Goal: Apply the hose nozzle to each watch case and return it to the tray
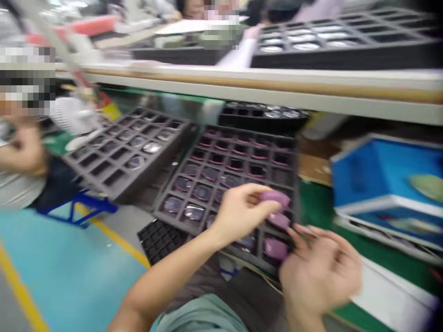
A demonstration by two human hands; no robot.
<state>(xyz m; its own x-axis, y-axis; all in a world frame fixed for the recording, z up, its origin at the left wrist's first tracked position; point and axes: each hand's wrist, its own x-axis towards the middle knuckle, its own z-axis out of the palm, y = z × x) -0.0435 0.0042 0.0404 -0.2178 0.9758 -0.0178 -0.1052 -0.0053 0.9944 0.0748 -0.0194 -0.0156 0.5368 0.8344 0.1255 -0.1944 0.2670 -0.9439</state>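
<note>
- While I pinch a purple lens between the thumb and forefinger of my left hand, it sits over the right-hand column of the dark compartment tray; whether it touches a divider I can't tell.
- Just below it, towards my body, a second purple lens lies in that same column, with a third purple lens in the near corner compartment.
- My right hand is just beside the tray's right edge, its fingers bent and blurred; I can't tell whether they grip anything.
- So the step in hand, as I judge it, is handling a single lens at its compartment, the left hand doing the fine work.
- From here the next move would call for a light pinch on the lens and a steady wrist, with the piece squared to the dividers so it scrapes neither them nor the lens next to it.
- I'd also want my right fingers kept off the lens in the corner.
</note>
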